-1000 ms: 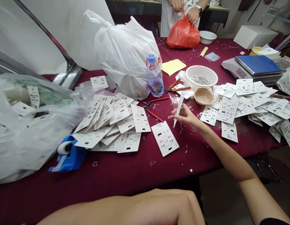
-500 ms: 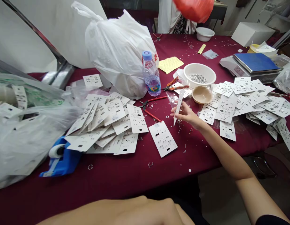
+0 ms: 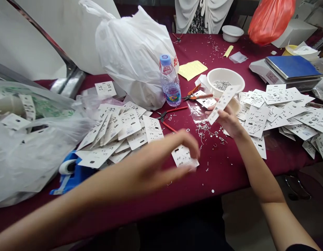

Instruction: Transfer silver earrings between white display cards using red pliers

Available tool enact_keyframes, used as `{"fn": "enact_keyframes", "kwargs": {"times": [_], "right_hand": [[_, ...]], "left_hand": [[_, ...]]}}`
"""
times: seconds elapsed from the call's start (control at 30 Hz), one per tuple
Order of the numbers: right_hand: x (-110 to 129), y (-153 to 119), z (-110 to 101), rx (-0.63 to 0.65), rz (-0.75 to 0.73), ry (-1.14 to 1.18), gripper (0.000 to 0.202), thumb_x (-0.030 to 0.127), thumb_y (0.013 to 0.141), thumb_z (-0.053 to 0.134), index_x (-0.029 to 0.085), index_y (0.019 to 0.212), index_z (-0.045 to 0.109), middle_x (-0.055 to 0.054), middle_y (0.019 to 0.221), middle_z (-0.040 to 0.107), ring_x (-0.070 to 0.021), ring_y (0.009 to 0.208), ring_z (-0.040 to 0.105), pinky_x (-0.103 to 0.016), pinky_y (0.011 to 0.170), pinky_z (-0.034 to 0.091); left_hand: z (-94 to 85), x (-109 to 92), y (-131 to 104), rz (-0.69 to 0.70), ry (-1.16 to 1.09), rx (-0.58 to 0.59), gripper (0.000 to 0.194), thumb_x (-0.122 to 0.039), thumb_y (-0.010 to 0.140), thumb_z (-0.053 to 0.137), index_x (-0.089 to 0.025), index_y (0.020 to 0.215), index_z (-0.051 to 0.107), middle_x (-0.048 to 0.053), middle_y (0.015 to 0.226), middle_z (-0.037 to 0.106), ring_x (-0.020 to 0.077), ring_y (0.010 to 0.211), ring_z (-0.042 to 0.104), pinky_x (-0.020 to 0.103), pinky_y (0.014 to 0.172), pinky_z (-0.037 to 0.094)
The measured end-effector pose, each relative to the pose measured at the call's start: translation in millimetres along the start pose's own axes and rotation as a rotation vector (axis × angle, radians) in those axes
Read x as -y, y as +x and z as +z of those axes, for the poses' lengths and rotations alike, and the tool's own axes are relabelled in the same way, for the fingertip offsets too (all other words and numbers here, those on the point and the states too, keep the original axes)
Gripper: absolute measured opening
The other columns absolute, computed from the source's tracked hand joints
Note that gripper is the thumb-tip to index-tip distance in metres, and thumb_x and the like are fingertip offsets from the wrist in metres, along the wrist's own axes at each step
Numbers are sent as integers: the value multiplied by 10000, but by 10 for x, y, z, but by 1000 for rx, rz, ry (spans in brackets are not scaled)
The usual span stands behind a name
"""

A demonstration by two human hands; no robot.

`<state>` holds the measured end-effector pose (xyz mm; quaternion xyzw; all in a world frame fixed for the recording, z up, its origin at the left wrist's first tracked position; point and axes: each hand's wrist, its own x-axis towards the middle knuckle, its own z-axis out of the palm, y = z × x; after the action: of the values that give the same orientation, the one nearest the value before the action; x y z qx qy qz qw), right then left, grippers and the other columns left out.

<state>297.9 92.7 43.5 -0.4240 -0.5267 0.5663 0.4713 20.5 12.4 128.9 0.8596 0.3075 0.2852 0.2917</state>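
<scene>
My right hand grips a white earring card, tilted upright above the table beside the beige bowl. My left hand, smeared by motion, hovers over the table with thumb and index finger apart and nothing visible between them. Beyond its fingertips lies another earring card, partly covered by the hand. Red-handled pliers rest just past the left hand. Small metal earring pieces are scattered below the held card.
Piles of earring cards lie at left and right. A water bottle, a white plastic bag, a bowl of metal bits, a scale and a blue tape dispenser stand around. A person is opposite, near a red bag.
My left hand has risen from the bottom edge toward the card on the table. My right hand has turned the held card, showing its face. The red bag has swung right.
</scene>
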Motion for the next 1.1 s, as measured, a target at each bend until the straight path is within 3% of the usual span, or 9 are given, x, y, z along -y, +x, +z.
{"fn": "enact_keyframes", "kwargs": {"times": [0.1,0.23,0.3,0.37,0.53,0.63,0.73,0.9,1.1], "right_hand": [[32,36,-123,-141,-58,31,601,526,782,672,322,1310,470,-39,1212,646,-248,1151,657,-477,1084,511],[-6,108,-260,-294,-97,43,629,592,770,622,317,1302,430,-55,1237,639,-247,1209,635,-456,1040,520],[-35,138,-312,-349,-90,13,653,625,757,602,311,1296,409,-66,1244,634,-251,1226,630,-445,1003,535],[-56,158,-343,-363,-76,-31,662,654,763,565,309,1299,385,-75,1264,624,-252,1246,619,-434,986,544],[-70,168,-334,-340,-79,0,636,647,770,580,316,1267,361,-82,1268,604,-269,1247,614,-454,973,543],[-66,164,-310,-355,-92,46,626,608,778,601,323,1272,341,-78,1291,592,-285,1255,606,-469,922,556],[-75,167,-304,-351,-73,-3,610,609,817,551,327,1302,312,-77,1338,572,-273,1271,596,-450,904,565],[-117,204,-336,-389,-74,35,633,607,781,589,308,1265,310,-90,1343,568,-267,1259,616,-427,919,573],[-118,226,-391,-571,-204,173,558,644,718,664,300,1095,438,-24,1072,660,-237,1092,687,-422,937,569]], "left_hand": [[104,451,985,156,121,-8,79,-226,897,615,-168,934,577,55,876,638,152,778,624,311,745,539],[457,1149,2178,105,402,74,286,-48,846,496,-62,1122,572,164,1068,638,268,1054,609,434,939,482],[670,1406,2584,179,515,105,455,-27,787,534,-26,1241,531,219,1283,568,359,1292,479,521,1104,360],[861,1575,2832,175,559,115,502,-56,785,562,-14,1282,508,234,1343,539,384,1341,422,540,1142,296],[1144,1706,2955,109,563,220,278,-67,827,539,-118,1087,624,170,1132,654,290,1099,540,428,990,369],[1189,1681,2894,45,559,177,223,-83,879,459,-160,986,640,148,984,674,260,905,548,407,839,370],[1174,1637,2861,-1,558,120,239,-65,880,425,-161,957,631,149,969,669,262,902,541,404,815,338],[1021,1512,2917,-29,566,33,256,-47,938,407,-180,966,625,71,987,689,199,961,480,395,850,344],[603,1142,2804,-28,627,-99,388,-2,860,404,-241,1053,642,37,1090,706,224,1012,562,418,974,385]]}}
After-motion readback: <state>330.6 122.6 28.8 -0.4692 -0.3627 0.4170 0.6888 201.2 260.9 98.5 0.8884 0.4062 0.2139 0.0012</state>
